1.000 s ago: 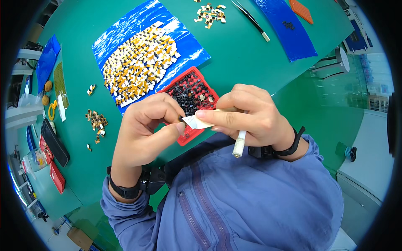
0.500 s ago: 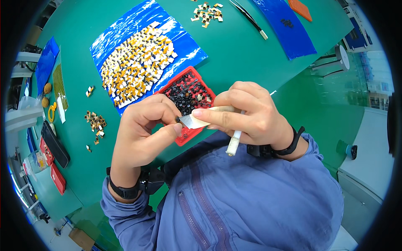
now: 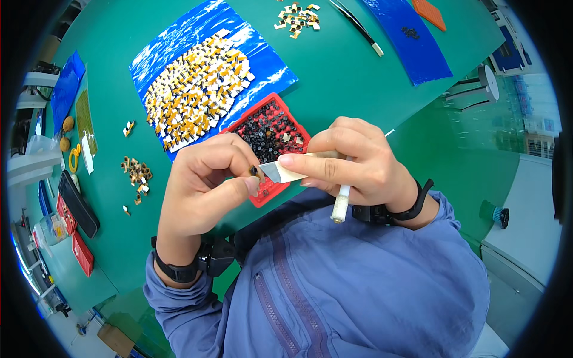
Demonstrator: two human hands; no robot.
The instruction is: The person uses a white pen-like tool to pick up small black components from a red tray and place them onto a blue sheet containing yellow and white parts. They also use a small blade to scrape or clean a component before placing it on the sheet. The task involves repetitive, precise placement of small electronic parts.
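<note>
Between thumb and forefinger, my left hand [image 3: 206, 182] pinches a small dark part [image 3: 254, 171] with a gold-brown edge. My right hand [image 3: 358, 164] is closed on a flat metal blade [image 3: 271, 172] with a cream-coloured wrapping, its thumb lying on top. The blade's end points left at the small part, very near or touching it; which, I cannot tell. A white stick with a worn tip [image 3: 341, 206] also sticks out below my right hand. Beneath both hands lies a red tray [image 3: 283, 106] holding many small black round pieces [image 3: 258, 134].
A blue sheet [image 3: 179, 36] bears a large pile of white and gold-brown pieces [image 3: 197, 89]. Smaller piles lie left [image 3: 137, 173] and at the back [image 3: 296, 19]. Tweezers [image 3: 358, 28] lie beside another blue sheet [image 3: 412, 53]. A black case [image 3: 79, 203] is far left.
My right hand has shifted slightly right with the blade, drawing its end back a little from the small part. My left hand stays nearly in place.
</note>
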